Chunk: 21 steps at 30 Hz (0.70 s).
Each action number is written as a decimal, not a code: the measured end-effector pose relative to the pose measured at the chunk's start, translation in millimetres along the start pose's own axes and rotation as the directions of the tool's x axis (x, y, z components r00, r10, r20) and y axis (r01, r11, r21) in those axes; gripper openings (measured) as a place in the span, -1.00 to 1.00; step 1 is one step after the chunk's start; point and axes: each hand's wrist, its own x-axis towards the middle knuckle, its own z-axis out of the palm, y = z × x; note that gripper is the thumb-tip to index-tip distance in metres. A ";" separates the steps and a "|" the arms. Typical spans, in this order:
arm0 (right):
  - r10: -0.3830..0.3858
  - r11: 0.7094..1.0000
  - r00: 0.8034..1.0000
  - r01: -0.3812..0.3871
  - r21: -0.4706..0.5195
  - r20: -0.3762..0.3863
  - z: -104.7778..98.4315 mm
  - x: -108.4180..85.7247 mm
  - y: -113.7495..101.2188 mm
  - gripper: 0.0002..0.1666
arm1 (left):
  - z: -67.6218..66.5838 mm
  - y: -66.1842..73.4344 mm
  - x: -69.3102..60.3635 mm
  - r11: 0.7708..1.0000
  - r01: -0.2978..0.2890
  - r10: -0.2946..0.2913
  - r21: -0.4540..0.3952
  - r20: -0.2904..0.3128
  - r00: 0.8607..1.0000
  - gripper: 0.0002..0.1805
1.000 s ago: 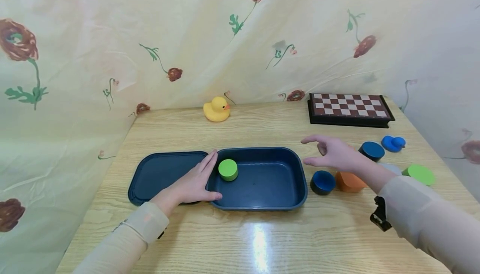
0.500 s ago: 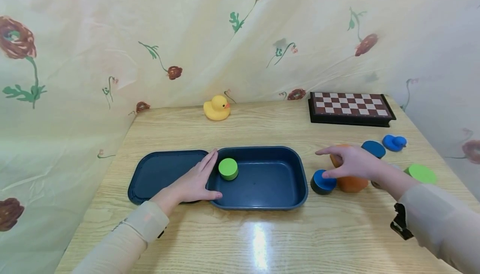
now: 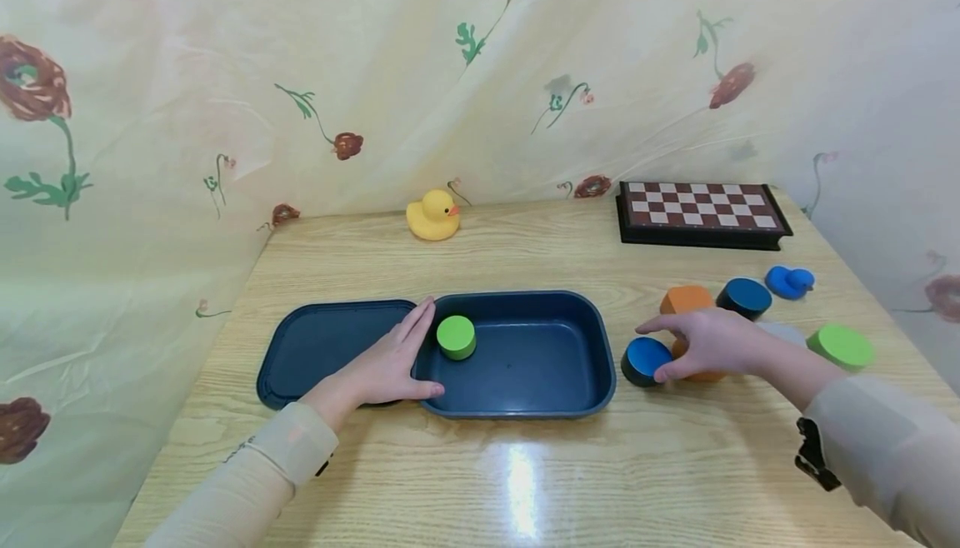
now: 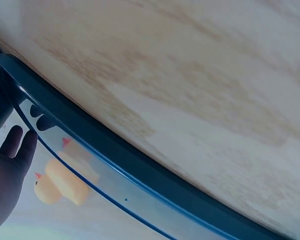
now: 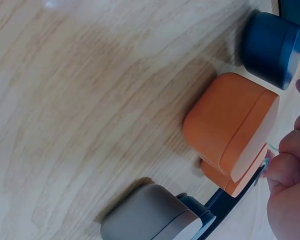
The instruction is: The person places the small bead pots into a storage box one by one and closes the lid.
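Note:
My left hand [image 3: 390,362] rests with straight fingers along the left rim of a navy rectangular box [image 3: 540,415], its thumb at the near edge. Inside the box, at the left, lies a green round block [image 3: 456,338]. To the right of the box my right hand [image 3: 716,344] reaches over a small dark blue round container [image 3: 647,361], index finger and thumb spread apart. The thumb tip is at the container's right edge; contact cannot be told. Under that hand an orange container [image 5: 230,125] is partly hidden in the head view.
A navy lid [image 3: 322,356] lies left of the box. More orange [image 3: 686,298], dark blue [image 3: 744,298], grey [image 5: 150,215] and green [image 3: 842,346] pieces stand at the right, near a blue duck [image 3: 790,281]. Farther back are a yellow duck [image 3: 433,216] and a chessboard case [image 3: 701,215].
My right hand has moved right and lower, from beside the box's right end to the dark blue round container. My left hand has stayed on the box rim.

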 end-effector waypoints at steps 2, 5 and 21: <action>-0.005 1.000 1.000 0.005 -0.029 0.007 1.2 0.0 -0.5 -0.13 | 0.0 -0.1 -0.1 1.000 -0.003 0.003 -0.001 -0.003 1.000 0.22; -0.018 0.997 1.000 0.018 -0.072 0.003 2.9 -0.2 -1.0 -0.14 | 0.2 -0.6 -0.1 1.000 0.000 0.000 -0.009 -0.006 1.000 0.22; -0.041 0.987 0.999 0.037 -0.159 -0.020 5.9 3.3 -5.8 -0.20 | 0.3 -0.2 1.0 1.000 0.014 -0.014 -0.001 0.003 1.000 0.22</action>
